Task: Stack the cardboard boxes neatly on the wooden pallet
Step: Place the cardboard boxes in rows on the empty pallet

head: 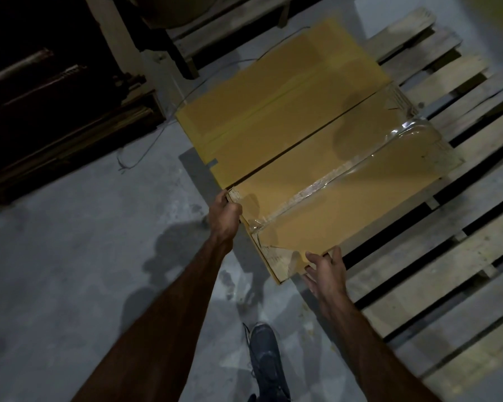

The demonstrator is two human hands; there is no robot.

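Note:
Two brown cardboard boxes lie side by side on the wooden pallet. The near box has clear tape along its top seam and torn corners; the far box is sealed with brown tape. My left hand grips the near box's left corner, fingers curled over its edge. My right hand lies at the box's near right corner with fingers spread, touching its edge. Both boxes overhang the pallet's left side above the floor.
Grey concrete floor spreads to the left and below. My dark shoe stands near the bottom middle. A thin wire trails across the floor. Dark timber and machinery fill the upper left; another pallet lies behind the boxes.

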